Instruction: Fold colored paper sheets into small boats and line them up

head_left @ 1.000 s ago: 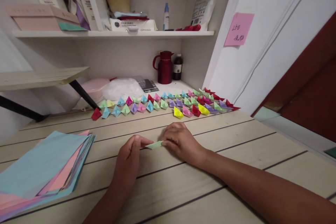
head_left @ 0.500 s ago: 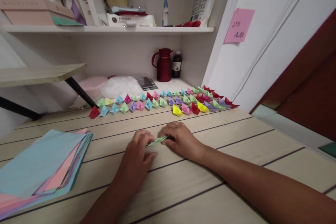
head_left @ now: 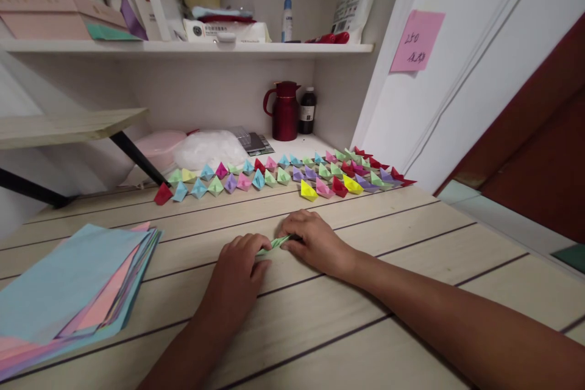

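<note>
A small folded piece of green paper (head_left: 273, 244) lies on the wooden table (head_left: 365, 317) between my hands. My left hand (head_left: 237, 268) pinches its left end with curled fingers. My right hand (head_left: 313, 241) pinches its right end, fingers pressed down on the paper. Beyond my hands, rows of several small folded paper boats (head_left: 283, 175) in many colours stand along the table's far edge.
A stack of coloured paper sheets (head_left: 73, 286), light blue on top, lies at the left. A red jug (head_left: 286, 109) and a dark bottle (head_left: 308, 111) stand at the back. A pink sticky note (head_left: 417, 41) hangs on the white panel at the right.
The green paper went from flat and held at its tips to more folded, with both hands closing in on it. My view tilted slightly upward.
</note>
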`<state>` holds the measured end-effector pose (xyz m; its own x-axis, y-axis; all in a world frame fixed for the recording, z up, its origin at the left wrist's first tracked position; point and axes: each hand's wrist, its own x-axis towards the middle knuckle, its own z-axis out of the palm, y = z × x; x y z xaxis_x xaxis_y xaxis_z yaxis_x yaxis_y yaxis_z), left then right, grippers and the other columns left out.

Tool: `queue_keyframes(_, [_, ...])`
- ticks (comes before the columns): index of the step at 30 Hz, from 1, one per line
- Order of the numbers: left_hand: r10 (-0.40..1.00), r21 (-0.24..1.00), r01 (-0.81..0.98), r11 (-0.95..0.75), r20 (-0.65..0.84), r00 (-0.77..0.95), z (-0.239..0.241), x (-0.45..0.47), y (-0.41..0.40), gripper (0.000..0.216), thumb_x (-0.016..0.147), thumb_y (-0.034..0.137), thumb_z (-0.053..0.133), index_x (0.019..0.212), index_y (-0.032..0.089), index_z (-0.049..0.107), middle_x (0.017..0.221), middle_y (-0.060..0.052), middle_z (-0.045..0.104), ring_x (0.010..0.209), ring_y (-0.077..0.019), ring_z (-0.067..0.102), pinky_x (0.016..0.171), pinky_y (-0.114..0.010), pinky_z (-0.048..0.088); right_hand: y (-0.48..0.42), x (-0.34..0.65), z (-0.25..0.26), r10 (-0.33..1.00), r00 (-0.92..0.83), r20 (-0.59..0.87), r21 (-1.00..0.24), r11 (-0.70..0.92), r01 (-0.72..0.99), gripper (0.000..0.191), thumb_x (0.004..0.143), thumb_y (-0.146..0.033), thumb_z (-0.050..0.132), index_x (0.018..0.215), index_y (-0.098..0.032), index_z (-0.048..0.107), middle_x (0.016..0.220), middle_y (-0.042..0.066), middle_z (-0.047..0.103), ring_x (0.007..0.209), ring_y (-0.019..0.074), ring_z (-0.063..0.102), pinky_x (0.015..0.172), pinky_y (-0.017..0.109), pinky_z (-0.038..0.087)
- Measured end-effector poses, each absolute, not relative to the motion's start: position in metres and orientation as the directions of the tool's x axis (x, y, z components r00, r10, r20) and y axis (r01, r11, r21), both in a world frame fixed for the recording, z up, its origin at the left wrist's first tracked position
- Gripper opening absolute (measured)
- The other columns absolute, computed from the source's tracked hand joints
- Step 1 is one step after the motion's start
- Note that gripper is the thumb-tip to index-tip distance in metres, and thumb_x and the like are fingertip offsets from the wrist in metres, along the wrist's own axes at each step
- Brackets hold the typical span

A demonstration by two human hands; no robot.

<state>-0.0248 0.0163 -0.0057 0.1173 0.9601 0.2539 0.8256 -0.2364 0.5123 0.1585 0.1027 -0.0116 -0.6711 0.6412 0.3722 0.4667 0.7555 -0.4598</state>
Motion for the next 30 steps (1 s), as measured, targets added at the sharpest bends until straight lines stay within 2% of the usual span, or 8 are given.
queue_keyframes(5, [0.955,0.496,0.828,-0.261,0.255,0.148,-0.0076,-0.0245,0.0165,0.023,0.079,0.010,0.052,0.097,0.024,0.056,0.098,-0.001,0.065,0.092,-0.0213,0.055,0.082,-0.037,0.039,0.1023,0.1585,-0.0123,0.638,-0.676,0.368,-0.460,0.757,0.464,0.010,0.081,-0.017,0.067,0.090,-0.023,0.068,0.097,0.002,0.069,0.098,0.0212,0.057,0.089,0.036,0.037])
queue_keyframes(8, [0.957,0.461,0.850,-0.253,0.247,0.151,-0.0068,-0.0228,0.0173,0.018,0.081,0.010,0.050,0.092,0.023,0.057,0.095,-0.001,0.064,0.090,-0.0210,0.055,0.081,-0.037,0.039,0.1018,0.1585,-0.0119,0.635,-0.677,0.372,-0.463,0.759,0.458,0.012,0.082,-0.016,0.066,0.091,-0.023,0.067,0.097,0.003,0.069,0.099,0.0215,0.056,0.089,0.037,0.036])
queue_keyframes(11, [0.962,0.421,0.877,-0.232,0.234,0.142,-0.0044,-0.0206,0.0169,0.012,0.083,0.012,0.049,0.084,0.022,0.057,0.089,-0.001,0.063,0.087,-0.0210,0.054,0.079,-0.036,0.039,0.1010,0.1590,-0.0095,0.651,-0.660,0.376,-0.497,0.742,0.449,0.025,0.078,-0.013,0.067,0.100,-0.024,0.062,0.099,0.002,0.067,0.098,0.0212,0.056,0.087,0.036,0.037])
queue_keyframes(14, [0.966,0.394,0.894,-0.214,0.219,0.135,-0.0020,-0.0189,0.0157,0.011,0.085,0.015,0.049,0.080,0.021,0.056,0.086,-0.002,0.062,0.085,-0.0207,0.054,0.078,-0.035,0.039,0.1012,0.1604,-0.0066,0.692,-0.621,0.367,-0.564,0.697,0.443,0.037,0.074,-0.010,0.066,0.105,-0.023,0.052,0.094,0.001,0.065,0.086,0.0179,0.057,0.079,0.031,0.040])
queue_keyframes(17, [0.970,0.361,0.913,-0.191,0.213,0.119,-0.0009,-0.0185,0.0151,0.011,0.086,0.016,0.049,0.079,0.021,0.056,0.085,-0.001,0.062,0.083,-0.0202,0.054,0.076,-0.034,0.038,0.1027,0.1623,-0.0057,0.694,-0.612,0.380,-0.582,0.693,0.425,0.034,0.074,-0.008,0.063,0.099,-0.023,0.048,0.091,0.000,0.061,0.078,0.0155,0.055,0.075,0.028,0.040])
queue_keyframes(23, [0.971,0.322,0.934,-0.153,0.226,0.081,-0.0007,-0.0195,0.0142,0.011,0.087,0.016,0.049,0.079,0.021,0.056,0.085,-0.001,0.062,0.079,-0.0191,0.054,0.072,-0.033,0.037,0.1045,0.1642,-0.0072,0.614,-0.676,0.407,-0.504,0.769,0.394,0.021,0.077,-0.004,0.059,0.085,-0.022,0.052,0.099,0.003,0.059,0.092,0.0175,0.055,0.083,0.031,0.039])
queue_keyframes(30, [0.970,0.286,0.943,-0.168,0.220,0.106,0.0012,-0.0183,0.0138,0.011,0.088,0.018,0.049,0.080,0.021,0.056,0.085,-0.001,0.062,0.080,-0.0196,0.054,0.072,-0.033,0.037,0.1042,0.1630,-0.0075,0.666,-0.629,0.400,-0.548,0.724,0.419,0.026,0.076,-0.007,0.063,0.094,-0.022,0.053,0.099,0.002,0.060,0.088,0.0172,0.056,0.079,0.029,0.042])
